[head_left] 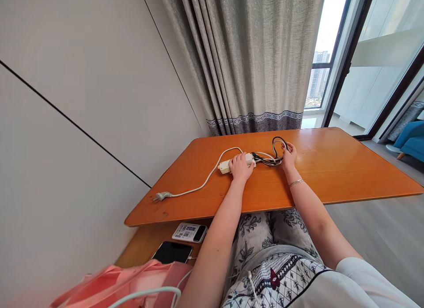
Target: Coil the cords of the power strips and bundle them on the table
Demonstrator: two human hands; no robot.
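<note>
A white power strip [225, 167] lies on the orange wooden table [185, 162]. My left hand [241, 168] is closed over its top, with the fingers wrapped around it. To the right, my right hand [289, 156] grips a looped bundle of black and white cables [270, 161] between thumb and fingers. The bundle runs to the right end of the strip, where a dark plug [254, 156] partly shows. A white cord [212, 172] curves from behind the strip across the table to a plug [162, 196] near the left edge.
On a lower wooden surface at the left lie a black phone [172, 252] and a white power bank [189, 232]. A pink bag [132, 281] is in front of them. The wall [82, 100] borders the table's left side, and a grey curtain [258, 56] hangs behind it.
</note>
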